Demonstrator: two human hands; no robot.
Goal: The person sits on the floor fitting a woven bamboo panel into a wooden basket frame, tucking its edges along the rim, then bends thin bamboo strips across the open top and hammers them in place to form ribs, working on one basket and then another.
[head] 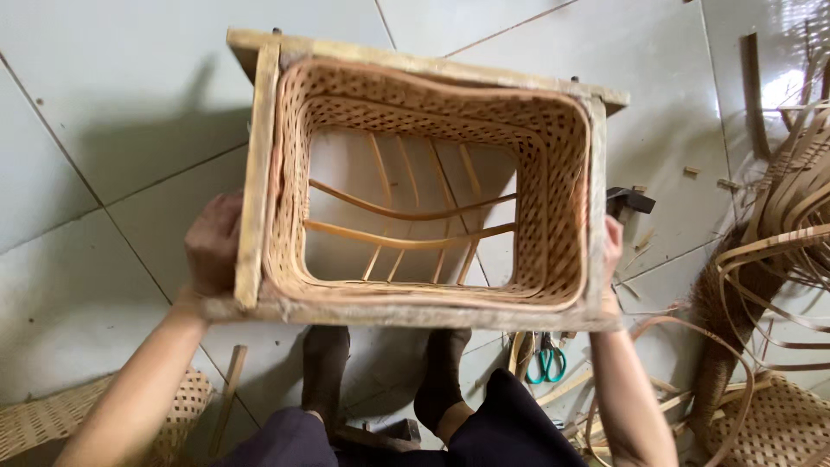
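Observation:
A rectangular woven bamboo basket (553,164) sits inside a rough wooden frame (258,147), seen from above through its open bottom, where several thin bamboo ribs (406,242) cross. My left hand (212,242) grips the frame's left side. On the frame's right side, my right hand (611,251) is pressed flat, mostly hidden behind it. The frame and basket are held up above my two dark-socked feet (327,363).
Pale floor tiles lie beneath. Green-handled scissors (546,361) lie by my right foot. A dark hammer head (629,201) pokes out behind the frame. Loose bamboo strips (782,233) pile at the right, woven pieces at the bottom right (778,428) and bottom left (52,419).

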